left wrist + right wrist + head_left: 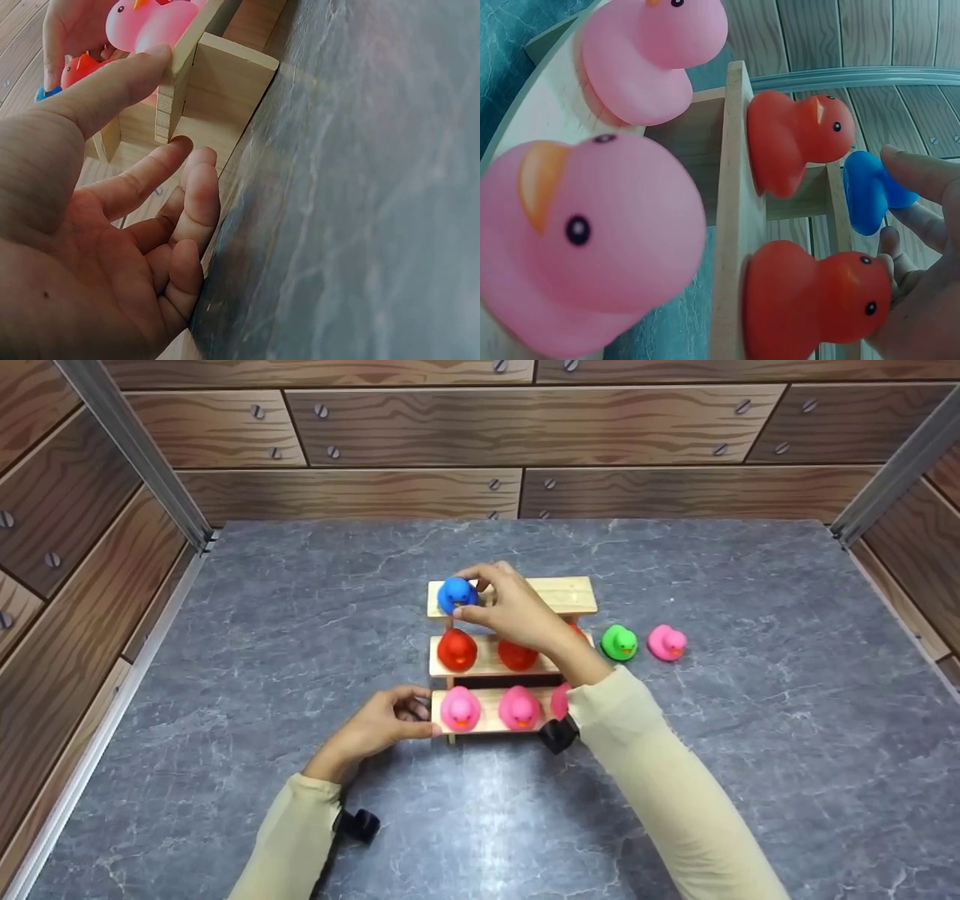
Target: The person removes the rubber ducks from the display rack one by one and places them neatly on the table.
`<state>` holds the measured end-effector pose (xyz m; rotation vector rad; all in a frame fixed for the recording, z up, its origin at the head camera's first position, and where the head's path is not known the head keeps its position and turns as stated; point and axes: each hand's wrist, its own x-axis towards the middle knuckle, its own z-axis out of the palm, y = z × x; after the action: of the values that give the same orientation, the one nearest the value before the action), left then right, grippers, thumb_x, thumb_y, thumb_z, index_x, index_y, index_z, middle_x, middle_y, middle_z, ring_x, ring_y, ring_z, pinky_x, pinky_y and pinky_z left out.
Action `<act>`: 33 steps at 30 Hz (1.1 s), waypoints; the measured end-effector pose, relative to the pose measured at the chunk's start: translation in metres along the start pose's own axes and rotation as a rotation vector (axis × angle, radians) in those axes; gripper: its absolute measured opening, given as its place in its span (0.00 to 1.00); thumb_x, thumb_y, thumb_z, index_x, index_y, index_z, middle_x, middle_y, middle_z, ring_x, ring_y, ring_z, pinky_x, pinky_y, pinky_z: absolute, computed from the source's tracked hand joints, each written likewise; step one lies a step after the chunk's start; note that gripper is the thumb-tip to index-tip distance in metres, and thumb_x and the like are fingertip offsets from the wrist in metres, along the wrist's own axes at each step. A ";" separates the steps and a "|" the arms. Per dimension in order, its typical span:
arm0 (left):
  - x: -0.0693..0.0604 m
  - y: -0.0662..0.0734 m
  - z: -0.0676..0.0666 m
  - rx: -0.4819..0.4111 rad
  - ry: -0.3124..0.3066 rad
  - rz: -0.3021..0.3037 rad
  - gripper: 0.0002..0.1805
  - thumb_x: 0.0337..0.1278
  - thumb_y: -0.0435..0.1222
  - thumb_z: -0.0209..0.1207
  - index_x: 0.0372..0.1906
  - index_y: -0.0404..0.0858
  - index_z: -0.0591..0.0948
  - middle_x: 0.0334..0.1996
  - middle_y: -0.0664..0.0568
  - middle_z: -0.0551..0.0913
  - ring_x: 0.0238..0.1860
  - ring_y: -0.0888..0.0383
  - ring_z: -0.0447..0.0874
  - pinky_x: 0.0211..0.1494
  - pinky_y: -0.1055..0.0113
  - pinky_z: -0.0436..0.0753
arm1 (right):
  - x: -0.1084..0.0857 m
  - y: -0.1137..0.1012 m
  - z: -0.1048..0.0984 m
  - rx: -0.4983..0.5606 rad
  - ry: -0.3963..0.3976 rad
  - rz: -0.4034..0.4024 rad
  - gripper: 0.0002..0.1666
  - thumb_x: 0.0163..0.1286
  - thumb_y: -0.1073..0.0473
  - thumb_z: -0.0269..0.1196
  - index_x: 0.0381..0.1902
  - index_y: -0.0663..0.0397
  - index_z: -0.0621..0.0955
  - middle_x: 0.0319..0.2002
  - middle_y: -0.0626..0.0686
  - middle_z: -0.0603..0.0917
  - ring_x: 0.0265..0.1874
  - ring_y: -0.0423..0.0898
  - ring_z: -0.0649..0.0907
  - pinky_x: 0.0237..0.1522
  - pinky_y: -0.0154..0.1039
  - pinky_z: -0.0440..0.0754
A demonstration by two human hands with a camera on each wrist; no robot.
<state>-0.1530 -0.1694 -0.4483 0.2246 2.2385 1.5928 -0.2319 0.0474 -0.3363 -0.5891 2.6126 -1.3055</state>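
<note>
A three-tier wooden stand (562, 594) holds rubber ducks. My right hand (517, 607) pinches a blue duck (457, 595) at the left end of the top tier; the right wrist view shows the blue duck (866, 193) between thumb and fingers of that hand (926, 225). Red ducks (457, 651) sit along the middle tier, one partly behind the right forearm. Pink ducks (460, 709) line the bottom tier. My left hand (382, 724) grips the left end of the bottom tier, thumb on top and forefinger under the board (176, 97), its other fingers curled beside it.
On the grey marbled table (315, 607), a green duck (619, 643) and a loose pink duck (667, 643) stand to the right of the stand. Wood-patterned panels (450, 427) enclose the back and sides of the table.
</note>
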 end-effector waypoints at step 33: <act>-0.001 -0.004 -0.001 0.011 -0.005 0.035 0.30 0.48 0.32 0.69 0.57 0.23 0.73 0.37 0.42 0.81 0.30 0.61 0.73 0.34 0.75 0.73 | -0.035 0.026 -0.075 0.045 0.070 0.009 0.29 0.63 0.58 0.66 0.62 0.55 0.74 0.52 0.59 0.72 0.40 0.47 0.67 0.39 0.36 0.70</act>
<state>-0.1525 -0.1720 -0.4517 0.2720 2.2523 1.5959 -0.2312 0.1311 -0.3123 -0.5340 2.6298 -1.4030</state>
